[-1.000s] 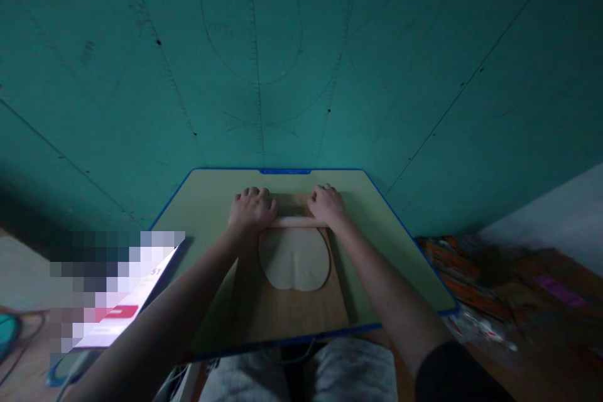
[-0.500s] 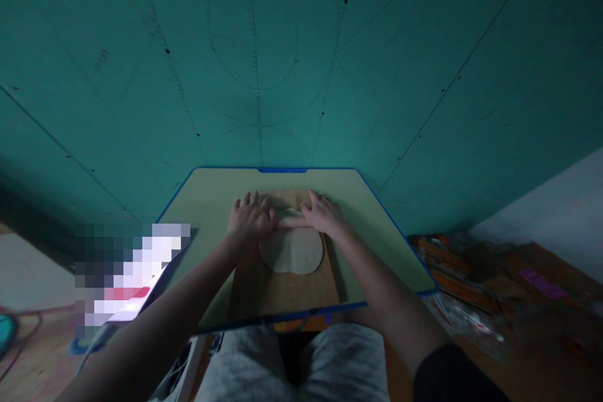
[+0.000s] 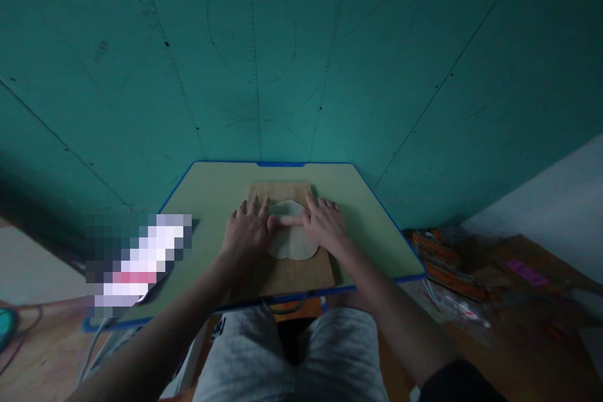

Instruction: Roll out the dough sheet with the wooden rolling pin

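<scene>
A flat, roughly round sheet of pale dough (image 3: 293,246) lies on a wooden board (image 3: 301,277). Across it runs a thin wooden rolling pin (image 3: 288,220), with dough showing on the far and near sides. My left hand (image 3: 247,226) presses on the pin's left end, fingers stretched forward and spread, thumb pointing inward. At the right end, my right hand (image 3: 325,221) lies over the pin in the same way, fingers extended and its thumb along the pin. Both palms hide the pin's ends and the dough's side edges.
The board rests on a pale table (image 3: 377,232) with a blue rim, set against a green wall (image 3: 282,75). A blurred-out bright screen (image 3: 141,257) stands at the left, with a cable (image 3: 94,345) below. Cardboard boxes (image 3: 513,270) lie on the floor at right.
The rolling pin has come nearer to me over the dough, baring more of the far part. Both hands moved with it, and the left fingers look more stretched. The view has shifted slightly.
</scene>
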The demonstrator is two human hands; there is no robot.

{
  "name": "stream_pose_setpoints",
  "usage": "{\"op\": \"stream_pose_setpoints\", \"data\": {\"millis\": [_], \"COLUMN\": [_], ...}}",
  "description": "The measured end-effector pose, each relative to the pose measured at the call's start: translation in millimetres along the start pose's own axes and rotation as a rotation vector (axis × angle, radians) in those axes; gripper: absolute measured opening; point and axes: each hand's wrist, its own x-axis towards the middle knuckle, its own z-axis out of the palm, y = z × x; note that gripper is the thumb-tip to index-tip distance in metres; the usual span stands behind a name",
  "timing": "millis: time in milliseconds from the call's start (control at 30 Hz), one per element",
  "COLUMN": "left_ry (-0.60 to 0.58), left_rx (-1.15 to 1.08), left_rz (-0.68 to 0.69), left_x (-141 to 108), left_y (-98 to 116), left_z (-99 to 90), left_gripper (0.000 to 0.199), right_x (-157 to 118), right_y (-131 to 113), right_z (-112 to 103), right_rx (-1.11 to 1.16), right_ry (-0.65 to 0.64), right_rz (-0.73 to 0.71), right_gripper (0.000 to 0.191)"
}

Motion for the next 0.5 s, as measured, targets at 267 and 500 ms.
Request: {"op": "stream_pose_setpoints", "data": {"millis": [267, 500], "left_ry": [-0.016, -0.019], "left_rx": [-0.038, -0.029], "left_rz": [0.162, 0.238], "left_x": [-25.8, -19.9], "left_y": [-10.5, -19.0], "left_z": [-5.9, -1.9], "left_gripper": [0.051, 0.052], "right_x": [-24.7, 16.5], "right_y": [3.4, -10.5], "right_z": [-2.8, -7.3], "right_rx": [0.093, 0.211], "right_ry": [0.006, 0.014], "right_rz": [-0.081, -0.051], "right_gripper": [0.048, 0.045]}}
